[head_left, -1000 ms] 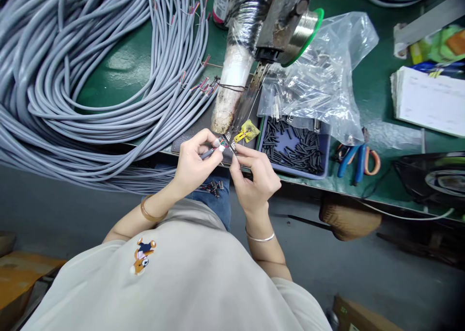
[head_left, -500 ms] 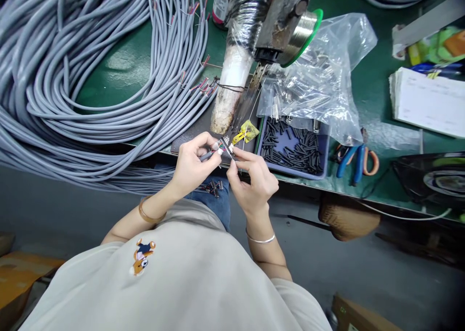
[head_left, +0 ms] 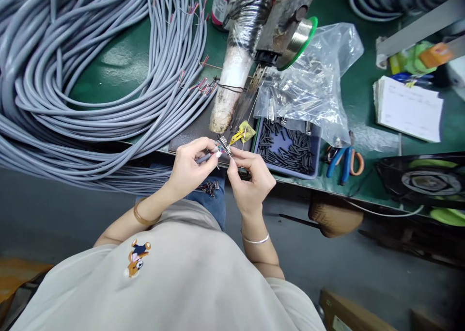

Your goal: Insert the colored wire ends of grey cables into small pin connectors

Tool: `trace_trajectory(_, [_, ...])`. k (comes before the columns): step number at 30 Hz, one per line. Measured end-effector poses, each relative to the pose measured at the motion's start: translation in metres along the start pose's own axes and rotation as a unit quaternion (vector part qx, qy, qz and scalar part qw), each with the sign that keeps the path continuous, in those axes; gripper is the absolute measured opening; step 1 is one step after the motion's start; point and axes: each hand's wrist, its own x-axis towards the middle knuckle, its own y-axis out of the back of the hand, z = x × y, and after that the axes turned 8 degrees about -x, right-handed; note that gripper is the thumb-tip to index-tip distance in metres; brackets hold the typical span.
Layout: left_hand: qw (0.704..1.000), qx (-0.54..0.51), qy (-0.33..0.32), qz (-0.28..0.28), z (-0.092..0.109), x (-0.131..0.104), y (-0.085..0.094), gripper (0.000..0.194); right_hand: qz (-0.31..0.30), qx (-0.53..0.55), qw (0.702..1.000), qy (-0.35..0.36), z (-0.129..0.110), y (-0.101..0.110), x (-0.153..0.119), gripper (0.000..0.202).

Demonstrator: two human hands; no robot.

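Note:
My left hand (head_left: 191,166) is closed on a grey cable (head_left: 203,158) near its stripped end, where thin coloured wires fan out. Those wires meet a small metal multi-pin connector (head_left: 224,146), though whether each one is joined to it is too small to tell. My right hand (head_left: 252,178) pinches the connector's lower right end between thumb and fingers. Just above the hands, a yellow strip (head_left: 238,136) and a yellow pad (head_left: 247,131) sit under a metal stand (head_left: 250,91). A white wrapped tube (head_left: 227,93) points down towards the connector.
Grey cables (head_left: 119,122) fill the left side. A solder spool (head_left: 300,42) hangs on the stand. Right of it lie a clear bag of connectors (head_left: 312,74), a blue tray (head_left: 317,156) of black sleeves, pliers (head_left: 343,162) and paper (head_left: 409,108). Several finished-looking connectors (head_left: 210,188) rest by my leg.
The view has shifted slightly, so things on the right appear further left. The connector has turned a little and shows more clearly between my hands. Both hands keep their hold.

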Motion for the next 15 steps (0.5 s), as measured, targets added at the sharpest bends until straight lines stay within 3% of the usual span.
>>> trace_trajectory(4, [0.999, 0.032, -0.030, 0.008, -0.0019, 0.0022, -0.0005, 0.005, 0.008, -0.011, 1.000, 0.020, 0.0007, -0.0010, 0.0024, 0.014])
trace_trajectory(10, [1.000, 0.007, 0.010, 0.000, -0.0016, 0.0048, 0.0008, 0.006, 0.011, 0.003, 1.000, 0.012, 0.0029, -0.0033, 0.0045, 0.015])
trace_trajectory(15, [0.999, 0.031, 0.004, 0.007, -0.0031, 0.0053, -0.0002, 0.006, 0.014, -0.009, 1.000, 0.026, 0.0048, -0.0047, 0.0045, 0.015])
